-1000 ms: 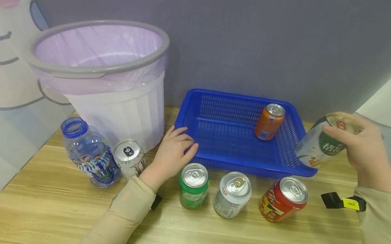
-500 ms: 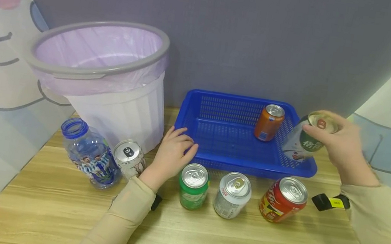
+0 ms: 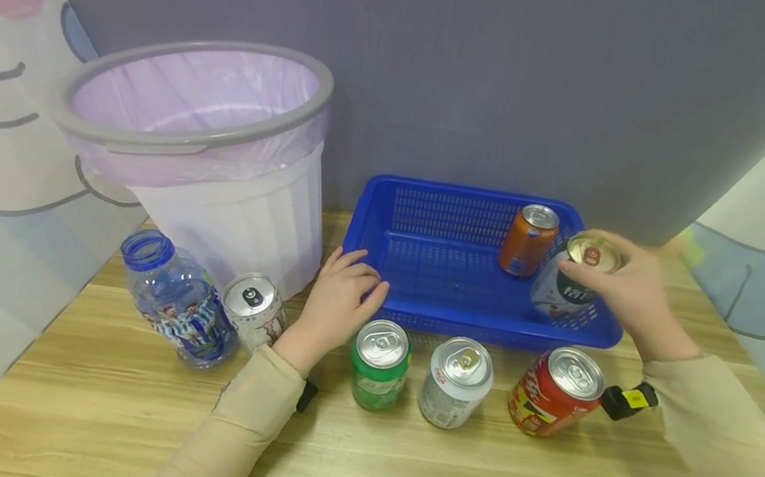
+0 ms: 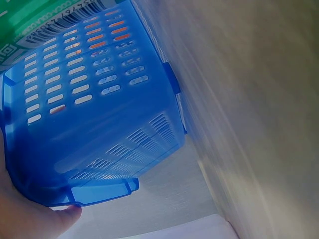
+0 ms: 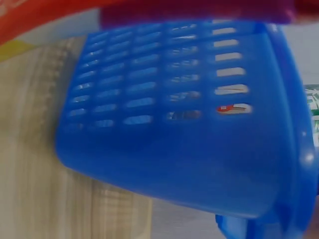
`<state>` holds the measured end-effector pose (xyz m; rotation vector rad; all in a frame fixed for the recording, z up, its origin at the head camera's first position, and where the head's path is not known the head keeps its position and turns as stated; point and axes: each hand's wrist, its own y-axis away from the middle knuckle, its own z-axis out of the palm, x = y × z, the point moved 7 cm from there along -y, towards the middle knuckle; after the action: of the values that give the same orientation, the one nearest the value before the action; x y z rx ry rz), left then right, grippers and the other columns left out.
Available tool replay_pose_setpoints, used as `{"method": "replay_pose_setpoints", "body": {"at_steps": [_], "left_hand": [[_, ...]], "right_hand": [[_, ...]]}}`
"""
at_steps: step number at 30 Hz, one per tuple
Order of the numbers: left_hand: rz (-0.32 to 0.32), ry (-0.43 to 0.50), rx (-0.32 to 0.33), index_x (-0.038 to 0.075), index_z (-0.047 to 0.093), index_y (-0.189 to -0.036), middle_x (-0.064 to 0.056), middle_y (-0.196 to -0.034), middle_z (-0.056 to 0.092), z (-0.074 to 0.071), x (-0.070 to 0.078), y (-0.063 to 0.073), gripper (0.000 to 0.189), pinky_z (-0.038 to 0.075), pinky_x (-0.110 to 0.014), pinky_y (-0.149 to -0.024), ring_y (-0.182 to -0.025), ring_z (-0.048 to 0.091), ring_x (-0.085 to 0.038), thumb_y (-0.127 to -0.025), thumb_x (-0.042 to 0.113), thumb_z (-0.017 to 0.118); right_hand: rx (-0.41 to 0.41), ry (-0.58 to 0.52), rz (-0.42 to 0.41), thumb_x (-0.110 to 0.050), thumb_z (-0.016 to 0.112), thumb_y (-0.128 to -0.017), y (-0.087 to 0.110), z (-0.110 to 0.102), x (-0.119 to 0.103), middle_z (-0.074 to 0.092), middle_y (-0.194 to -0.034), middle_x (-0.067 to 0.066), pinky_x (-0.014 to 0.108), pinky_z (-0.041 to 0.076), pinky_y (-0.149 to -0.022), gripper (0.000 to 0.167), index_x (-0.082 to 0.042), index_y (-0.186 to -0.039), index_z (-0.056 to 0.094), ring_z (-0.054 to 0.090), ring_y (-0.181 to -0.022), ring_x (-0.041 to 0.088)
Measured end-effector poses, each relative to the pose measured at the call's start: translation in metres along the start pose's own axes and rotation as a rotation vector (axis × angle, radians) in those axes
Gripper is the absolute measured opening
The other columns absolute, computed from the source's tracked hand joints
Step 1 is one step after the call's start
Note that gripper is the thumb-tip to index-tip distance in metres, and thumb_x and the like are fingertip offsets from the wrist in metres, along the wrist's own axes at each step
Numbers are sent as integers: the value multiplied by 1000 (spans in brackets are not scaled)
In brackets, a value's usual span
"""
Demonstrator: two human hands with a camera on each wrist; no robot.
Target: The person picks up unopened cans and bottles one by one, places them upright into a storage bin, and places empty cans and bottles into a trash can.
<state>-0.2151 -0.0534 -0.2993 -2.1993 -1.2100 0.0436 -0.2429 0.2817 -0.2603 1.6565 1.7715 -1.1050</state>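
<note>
My right hand [image 3: 631, 284] grips a tall can [image 3: 564, 286] round its top, a pale can with a dark green label and a gold lid. The can leans slightly inside the right end of the blue plastic basket [image 3: 460, 316]. An orange can [image 3: 529, 242] stands upright just left of it in the basket. At the basket's front left corner, my left hand [image 3: 339, 302] holds the rim. In the left wrist view one of its fingertips [image 4: 70, 215] curls down over the basket's outside. The right wrist view shows the basket's perforated side [image 5: 164, 144], with most of the right hand out of frame.
Before the basket stand a green can [image 3: 379, 374], a silver-white can [image 3: 455, 389] and a red can [image 3: 552, 396]. On the left are a white can [image 3: 259, 319], a clear blue-necked bottle [image 3: 182, 308] and a lined trash bin [image 3: 231, 208]. A grey wall [image 3: 490, 65] rises behind.
My right hand has moved left and slightly down with the tall can, from the basket's right edge into its right end. The left hand has kept its place.
</note>
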Motion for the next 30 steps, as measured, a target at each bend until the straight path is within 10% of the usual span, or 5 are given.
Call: {"method": "replay_pose_setpoints", "body": {"at_steps": [10, 18, 30], "left_hand": [[8, 4, 2, 5, 74, -82, -8, -95, 72, 0, 1, -1, 33, 29, -57, -109, -120, 55, -34, -94, 24, 51], [-5, -11, -6, 6, 74, -83, -6, -96, 72, 0, -1, 0, 33, 29, -56, -110, -121, 54, -32, -95, 25, 51], [-7, 0, -10, 5, 74, -83, -7, -95, 72, 0, 0, 0, 33, 28, -56, -111, -121, 54, -33, -95, 25, 50]], "right_hand": [[-56, 86, 7, -27, 77, -78, -3, 11, 9, 56, -81, -30, 12, 47, -65, 57, -2, -125, 57, 56, -73, -6], [-79, 106, -3, -30, 78, -77, -10, 18, 7, 66, -95, -3, 14, 48, -64, 58, -3, -124, 58, 57, -72, -5], [-132, 60, -83, -20, 81, -73, -18, 36, 5, 61, -84, -21, 14, 48, -67, 51, -4, -118, 62, 58, -75, -1]]}}
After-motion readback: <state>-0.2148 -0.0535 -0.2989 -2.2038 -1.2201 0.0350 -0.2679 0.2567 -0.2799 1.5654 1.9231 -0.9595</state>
